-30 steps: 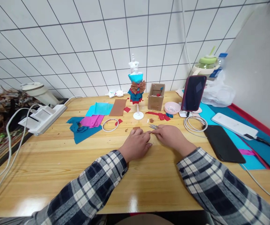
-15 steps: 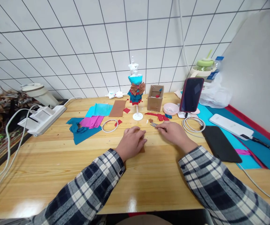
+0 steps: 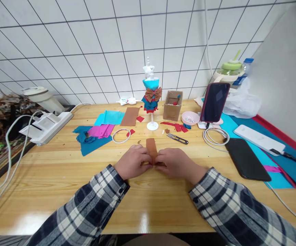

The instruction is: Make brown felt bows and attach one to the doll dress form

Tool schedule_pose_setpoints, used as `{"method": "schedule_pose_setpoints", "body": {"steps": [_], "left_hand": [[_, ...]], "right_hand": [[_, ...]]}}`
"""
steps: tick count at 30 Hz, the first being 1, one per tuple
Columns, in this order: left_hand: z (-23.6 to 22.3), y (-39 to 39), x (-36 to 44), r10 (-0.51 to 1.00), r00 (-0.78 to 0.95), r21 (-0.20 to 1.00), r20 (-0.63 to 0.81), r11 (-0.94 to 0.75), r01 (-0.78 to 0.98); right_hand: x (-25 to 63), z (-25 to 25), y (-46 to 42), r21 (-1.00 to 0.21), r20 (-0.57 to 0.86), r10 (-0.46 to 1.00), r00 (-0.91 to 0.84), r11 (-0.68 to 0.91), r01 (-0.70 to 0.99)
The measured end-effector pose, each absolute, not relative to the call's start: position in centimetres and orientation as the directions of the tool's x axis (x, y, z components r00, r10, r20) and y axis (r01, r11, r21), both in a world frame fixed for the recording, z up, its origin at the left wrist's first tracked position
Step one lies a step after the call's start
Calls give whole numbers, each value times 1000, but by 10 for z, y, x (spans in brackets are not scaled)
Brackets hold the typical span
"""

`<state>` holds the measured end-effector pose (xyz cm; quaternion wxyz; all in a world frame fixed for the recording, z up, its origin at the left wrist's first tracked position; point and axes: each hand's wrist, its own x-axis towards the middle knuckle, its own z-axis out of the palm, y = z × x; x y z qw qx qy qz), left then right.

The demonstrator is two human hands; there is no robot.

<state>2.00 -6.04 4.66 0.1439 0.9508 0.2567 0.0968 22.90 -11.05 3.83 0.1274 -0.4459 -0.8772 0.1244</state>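
A narrow strip of brown crepe paper lies on the table with its near end between my hands. My left hand pinches that end from the left, fingers curled. From the other side my right hand grips the same end, its fingertips close to the left ones. Thread snips with dark handles lie just beyond my right hand. Behind the strip stands a small white dress form wearing a blue and red dress with a brown bow.
Left of the strip are a white ring and teal, magenta and brown sheets. A cardboard box, a pink bowl of small beads and a propped phone stand at the back. A black phone lies right.
My right hand has let go of the snips and moved left to the brown strip. My left hand has lifted off the strip's top and now pinches its near end.
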Motion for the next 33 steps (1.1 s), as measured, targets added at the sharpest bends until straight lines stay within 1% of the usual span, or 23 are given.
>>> {"method": "schedule_pose_setpoints", "body": {"steps": [2,5,12,19,23,28,33], "left_hand": [[45,-60,21,530,836,282,141,-831,480],[46,-59,22,558,813,240,166,-823,515],[46,-70,32,565,814,137,135,-824,549],[42,-71,34,596,795,155,107,-800,579],[43,-70,34,606,787,151,113,-794,589],[42,-70,35,610,784,191,117,-788,585],[42,-70,34,598,796,152,91,-799,583]], "right_hand": [[226,38,-111,-275,91,842,-532,534,799],[223,38,-112,-233,67,881,-468,470,851],[218,38,-113,-212,25,913,-408,404,890],[217,41,-114,-252,11,938,-347,339,907],[217,44,-114,-252,2,934,-357,346,904],[218,42,-113,-253,23,932,-361,355,900],[218,41,-113,-257,46,937,-345,345,903]]}}
